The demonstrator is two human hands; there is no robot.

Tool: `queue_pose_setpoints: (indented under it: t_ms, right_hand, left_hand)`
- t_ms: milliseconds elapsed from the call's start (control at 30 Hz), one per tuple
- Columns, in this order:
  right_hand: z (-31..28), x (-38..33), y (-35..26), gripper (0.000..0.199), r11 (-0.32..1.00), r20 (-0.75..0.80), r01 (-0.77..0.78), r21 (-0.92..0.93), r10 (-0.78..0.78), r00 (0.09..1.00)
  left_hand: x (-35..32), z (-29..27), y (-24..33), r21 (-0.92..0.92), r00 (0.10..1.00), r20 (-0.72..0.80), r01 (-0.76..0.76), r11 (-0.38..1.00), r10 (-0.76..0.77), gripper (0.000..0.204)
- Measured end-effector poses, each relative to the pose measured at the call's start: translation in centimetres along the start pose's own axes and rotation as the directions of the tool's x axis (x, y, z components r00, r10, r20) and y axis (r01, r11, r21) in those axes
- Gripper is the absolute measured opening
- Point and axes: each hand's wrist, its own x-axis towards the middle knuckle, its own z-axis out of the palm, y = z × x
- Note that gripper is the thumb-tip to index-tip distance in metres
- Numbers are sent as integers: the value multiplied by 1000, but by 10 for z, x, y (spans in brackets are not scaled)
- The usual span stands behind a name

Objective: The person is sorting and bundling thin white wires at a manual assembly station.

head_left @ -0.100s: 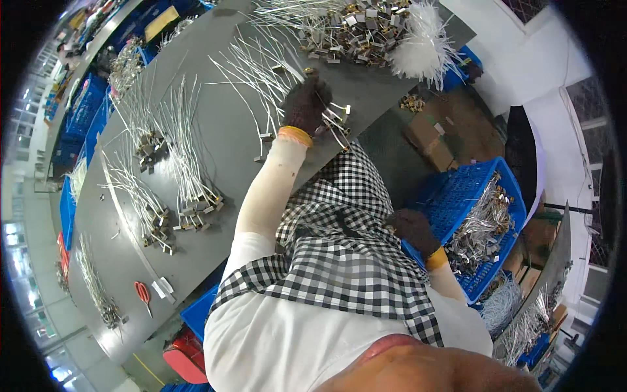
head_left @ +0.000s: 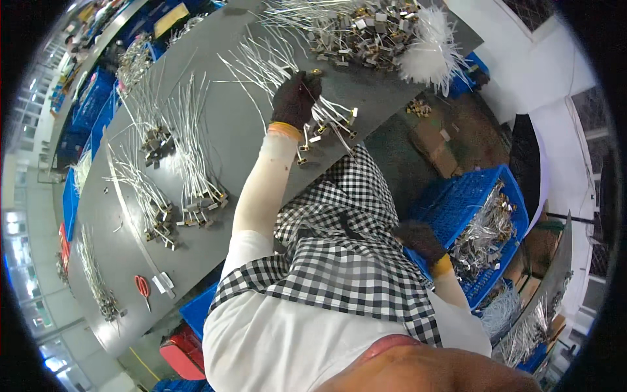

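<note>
My left hand (head_left: 297, 99), in a dark glove with an orange cuff, is closed around a bunch of white wires (head_left: 332, 116) over the grey table. Small metal-and-white connectors hang out on the bunch's near right side, close to the table edge. Loose tails of white wire (head_left: 261, 68) spread on the tabletop beyond the hand. Low on the right, my gloved right hand (head_left: 423, 242) is beside the near edge of a blue basket (head_left: 450, 196). Its fingers are blurred and dark, so their grip does not show. Wires with connectors (head_left: 483, 232) fill the basket.
A big heap of connectors (head_left: 366, 32) lies at the table's far end, next to a white fibre bundle (head_left: 431, 52). Several sorted wire bunches (head_left: 196, 163) lie on the left. Red scissors (head_left: 142, 291) rest near a long pale strip (head_left: 134, 225). Cardboard (head_left: 444, 153) lies on the floor.
My left hand has shifted slightly left and nearer the table's middle. More connectors now show below and right of it. My right hand has moved slightly down and right.
</note>
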Motion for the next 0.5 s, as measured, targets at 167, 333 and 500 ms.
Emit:
queue_pose_setpoints:
  t_ms: [167, 333, 500]
  right_hand:
    - [-3, -27, 2, 20, 984, -57, -176, -14, 175, 983]
    - [-5, -37, -3, 18, 959, -73, -271, -81, 265, 961]
    - [-14, -33, 39, 13, 994, -70, -102, -32, 99, 993]
  left_hand:
    - [35, -24, 38, -940, 589, 246, 338, -42, -770, 26]
    - [38, -39, 36, -868, 712, 193, 445, 221, -675, 26]
    - [38, -35, 41, -919, 598, 281, 393, -30, -751, 26]
